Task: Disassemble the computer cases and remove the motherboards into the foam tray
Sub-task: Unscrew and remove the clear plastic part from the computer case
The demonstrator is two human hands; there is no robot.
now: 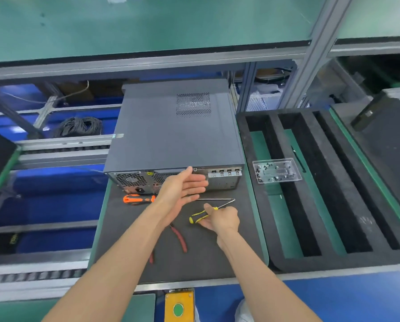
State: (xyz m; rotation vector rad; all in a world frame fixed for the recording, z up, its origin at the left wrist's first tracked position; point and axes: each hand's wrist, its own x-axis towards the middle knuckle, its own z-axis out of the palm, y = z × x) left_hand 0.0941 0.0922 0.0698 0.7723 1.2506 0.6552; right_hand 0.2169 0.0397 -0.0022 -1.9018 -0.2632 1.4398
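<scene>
A dark grey computer case lies on its side on a black mat, rear panel toward me, cover closed. My left hand is open with straight fingers just in front of the rear panel. My right hand grips a yellow-and-black screwdriver lying low over the mat. The black foam tray with long slots sits to the right of the case. No motherboard is visible.
An orange-handled screwdriver and red-handled pliers lie on the mat. A clear plastic tray of screws rests on the foam tray. Another dark case stands at far right. A yellow box with a green button sits at the near edge.
</scene>
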